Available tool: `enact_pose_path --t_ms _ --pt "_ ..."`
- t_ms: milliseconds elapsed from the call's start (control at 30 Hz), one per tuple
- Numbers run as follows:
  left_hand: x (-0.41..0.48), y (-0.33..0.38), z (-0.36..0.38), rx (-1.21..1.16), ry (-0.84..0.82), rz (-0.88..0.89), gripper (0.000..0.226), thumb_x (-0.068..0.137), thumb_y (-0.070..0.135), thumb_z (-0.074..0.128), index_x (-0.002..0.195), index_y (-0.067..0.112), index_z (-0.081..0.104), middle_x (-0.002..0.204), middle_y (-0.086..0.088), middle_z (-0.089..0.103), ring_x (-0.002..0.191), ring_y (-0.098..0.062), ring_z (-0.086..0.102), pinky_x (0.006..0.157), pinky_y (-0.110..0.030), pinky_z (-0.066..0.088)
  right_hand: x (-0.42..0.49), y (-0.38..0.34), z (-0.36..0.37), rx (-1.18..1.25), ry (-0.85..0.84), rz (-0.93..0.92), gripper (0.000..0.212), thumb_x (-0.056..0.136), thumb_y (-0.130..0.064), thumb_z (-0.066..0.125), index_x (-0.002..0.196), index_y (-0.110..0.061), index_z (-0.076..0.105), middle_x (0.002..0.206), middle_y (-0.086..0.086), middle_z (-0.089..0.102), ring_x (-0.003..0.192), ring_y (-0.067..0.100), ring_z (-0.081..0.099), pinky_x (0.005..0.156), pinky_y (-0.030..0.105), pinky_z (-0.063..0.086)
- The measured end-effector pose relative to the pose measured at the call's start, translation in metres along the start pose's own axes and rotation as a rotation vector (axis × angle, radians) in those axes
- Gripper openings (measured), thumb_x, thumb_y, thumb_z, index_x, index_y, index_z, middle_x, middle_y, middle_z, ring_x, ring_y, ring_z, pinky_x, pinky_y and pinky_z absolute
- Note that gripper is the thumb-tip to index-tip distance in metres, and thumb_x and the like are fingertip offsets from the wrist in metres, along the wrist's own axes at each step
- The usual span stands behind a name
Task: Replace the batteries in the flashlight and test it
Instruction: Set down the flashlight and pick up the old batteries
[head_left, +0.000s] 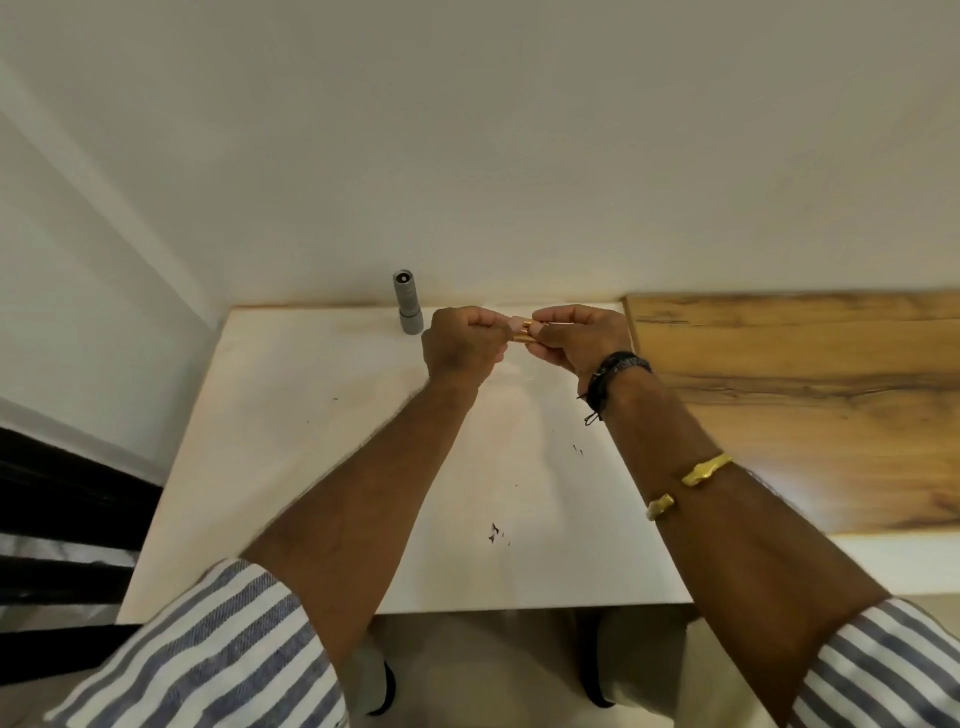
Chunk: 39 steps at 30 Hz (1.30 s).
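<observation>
Both forearms reach out over the white counter (311, 467). The left hand (460, 345) and right hand (576, 338) meet above its far half, fingers curled, each pinching one end of a gold battery (522, 332). The grey flashlight (408, 304) stands on end at the far edge, just left of the left hand.

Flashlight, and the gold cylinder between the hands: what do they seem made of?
Flashlight: matte grey, ribbed body, probably anodised metal, possibly plastic. Gold cylinder: shiny metallic gold jacket with bright highlights, likely a battery; mostly hidden by left hand and right hand.
</observation>
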<state>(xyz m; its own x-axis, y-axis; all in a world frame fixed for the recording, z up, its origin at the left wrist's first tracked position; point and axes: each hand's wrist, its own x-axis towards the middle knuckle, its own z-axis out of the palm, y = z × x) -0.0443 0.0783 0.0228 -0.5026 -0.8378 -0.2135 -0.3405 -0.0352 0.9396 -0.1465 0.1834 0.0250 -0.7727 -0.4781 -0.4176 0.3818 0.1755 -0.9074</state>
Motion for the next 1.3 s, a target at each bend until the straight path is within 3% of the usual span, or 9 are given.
enact_pose_path --t_ms 100,233,400,667,767,867,1000,1133,1300 --pt "0.011 -0.008 0.001 0.095 0.110 0.070 0.014 0.080 0.023 0.080 0.090 0.013 0.079 0.085 -0.005 0.078 0.081 -0.023 0.073 0.081 -0.043 0.060 0.025 -0.004 0.004 -0.141 0.093 0.008 0.012 0.081 0.005 0.080 0.087 -0.005 0.077 0.097 0.017 0.078 0.087 0.029 0.078 0.077 0.034 0.065" --pt "0.023 -0.026 0.002 0.185 0.174 0.044 0.026 0.083 0.020 0.078 0.106 0.009 0.076 0.102 -0.010 0.077 0.098 -0.026 0.071 0.096 -0.042 0.055 0.056 -0.001 0.014 -0.341 0.160 0.035 0.012 0.079 0.001 0.084 0.087 -0.008 0.080 0.095 0.011 0.078 0.077 0.020 0.077 0.064 0.029 0.065" --pt "0.033 -0.038 0.008 0.191 0.158 0.012 0.030 0.085 0.019 0.078 0.111 0.006 0.074 0.109 -0.013 0.076 0.103 -0.028 0.070 0.099 -0.045 0.054 0.083 0.013 0.033 -0.619 0.171 -0.020 0.011 0.078 -0.007 0.086 0.084 -0.015 0.082 0.097 0.003 0.079 0.095 0.022 0.074 0.084 0.035 0.063" --pt "0.031 -0.034 0.011 0.167 0.142 -0.020 0.025 0.086 0.017 0.075 0.109 0.007 0.075 0.107 -0.011 0.076 0.100 -0.028 0.071 0.096 -0.044 0.056 0.083 0.018 0.040 -0.835 0.237 -0.172 0.017 0.084 -0.012 0.079 0.096 -0.025 0.081 0.109 0.004 0.076 0.100 0.025 0.071 0.089 0.031 0.059" --pt "0.026 -0.029 0.010 0.148 0.156 -0.030 0.029 0.086 0.019 0.076 0.112 0.005 0.074 0.110 -0.012 0.076 0.101 -0.028 0.071 0.097 -0.045 0.056 0.075 0.012 0.033 -0.790 0.268 -0.212 0.019 0.086 -0.008 0.076 0.096 -0.023 0.081 0.107 0.006 0.076 0.100 0.027 0.072 0.094 0.037 0.059" --pt "0.015 -0.029 0.008 0.124 0.173 -0.044 0.032 0.086 0.020 0.076 0.114 0.005 0.073 0.111 -0.013 0.075 0.101 -0.029 0.071 0.096 -0.046 0.056 0.051 0.011 0.015 -0.643 0.357 -0.285 0.019 0.087 -0.007 0.074 0.096 -0.023 0.080 0.101 0.001 0.078 0.094 0.018 0.072 0.085 0.030 0.058" --pt "-0.002 -0.038 0.010 0.096 0.151 -0.111 0.033 0.085 0.022 0.077 0.113 0.005 0.073 0.111 -0.012 0.075 0.097 -0.031 0.072 0.092 -0.047 0.058 0.017 0.034 -0.007 -0.632 0.438 -0.221 0.031 0.089 -0.018 0.075 0.119 -0.027 0.072 0.122 0.003 0.070 0.102 0.017 0.066 0.080 0.029 0.052" --pt "-0.010 -0.042 0.016 0.090 0.142 -0.142 0.031 0.088 0.015 0.072 0.118 0.005 0.071 0.120 -0.013 0.072 0.101 -0.032 0.072 0.093 -0.047 0.058 0.006 0.051 -0.009 -0.525 0.424 -0.140 0.041 0.092 -0.010 0.063 0.129 -0.026 0.066 0.119 0.005 0.071 0.108 0.024 0.067 0.092 0.035 0.055" --pt "0.001 -0.038 0.015 0.065 0.169 -0.108 0.026 0.089 0.009 0.067 0.115 0.006 0.073 0.112 -0.013 0.075 0.102 -0.031 0.071 0.096 -0.044 0.057 0.015 0.046 -0.004 -0.401 0.452 -0.135 0.033 0.095 -0.013 0.064 0.126 -0.022 0.071 0.114 0.005 0.074 0.106 0.024 0.069 0.099 0.037 0.055"
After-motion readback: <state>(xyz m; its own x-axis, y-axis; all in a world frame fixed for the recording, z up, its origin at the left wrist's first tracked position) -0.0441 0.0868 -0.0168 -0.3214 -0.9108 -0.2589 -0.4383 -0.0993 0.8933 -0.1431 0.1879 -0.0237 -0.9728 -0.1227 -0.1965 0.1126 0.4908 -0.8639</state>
